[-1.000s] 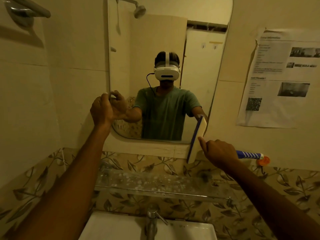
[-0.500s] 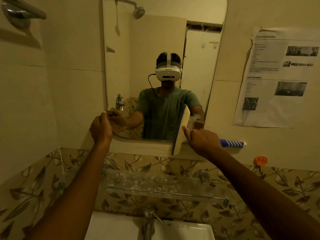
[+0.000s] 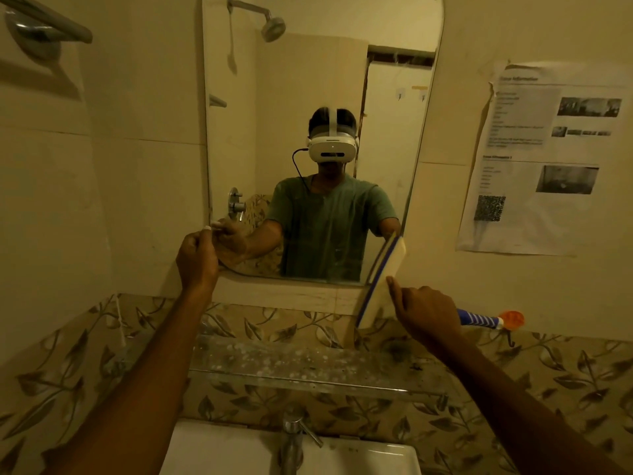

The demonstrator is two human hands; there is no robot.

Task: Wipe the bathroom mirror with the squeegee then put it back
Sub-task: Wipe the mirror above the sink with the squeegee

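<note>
Head view faces a round-topped mirror (image 3: 308, 80) fixed to a plain beige tiled wall (image 3: 102, 166). A band of leaf-patterned tiles (image 3: 565, 382) runs below it. A spotted glass shelf (image 3: 308, 368) juts out above a white sink (image 3: 222, 454) with a chrome tap (image 3: 293, 440). A printed paper notice (image 3: 548, 159) hangs on the wall right of the mirror, and a metal rail (image 3: 44, 22) sits top left.

The right hand (image 3: 424, 315) has its grip wrapped round the squeegee (image 3: 382, 279) handle. The blurred, tilted white blade lies over the mirror's lower right corner, and the blue striped handle end reaches an orange hook (image 3: 512, 319). The left hand (image 3: 197, 260) is curled at the mirror's lower left edge; whether its grip holds the edge cannot be told.
</note>
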